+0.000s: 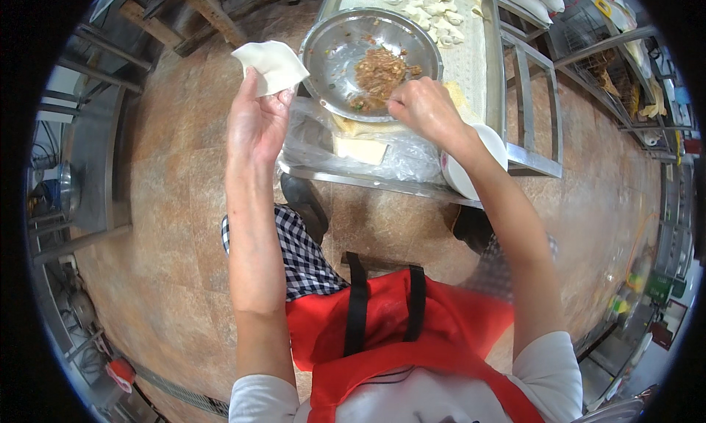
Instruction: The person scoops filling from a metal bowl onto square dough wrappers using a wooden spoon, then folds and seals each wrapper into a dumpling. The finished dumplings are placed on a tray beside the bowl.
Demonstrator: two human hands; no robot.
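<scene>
A thin, pale square dough wrapper [274,69] lies over the fingers of my left hand [256,117], palm up, with the thumb on its near edge. This hand is left of a wide steel bowl [331,48]. Inside the bowl is a brown minced filling [380,70] with green bits, heaped toward the right side. My right hand [423,109] is curled over the bowl's near right rim, next to the filling. Its fingers are closed, and whether a thin utensil is inside them is hidden. Several folded wontons [433,14] rest on a cloth beyond the bowl.
A large metal tray [492,64] carries the bowl, clear plastic [413,161], a stack of wrappers [361,150] and a white bowl [460,177] under my right forearm. A metal frame [551,103] stands to the right. Wooden legs [212,12] are at upper left.
</scene>
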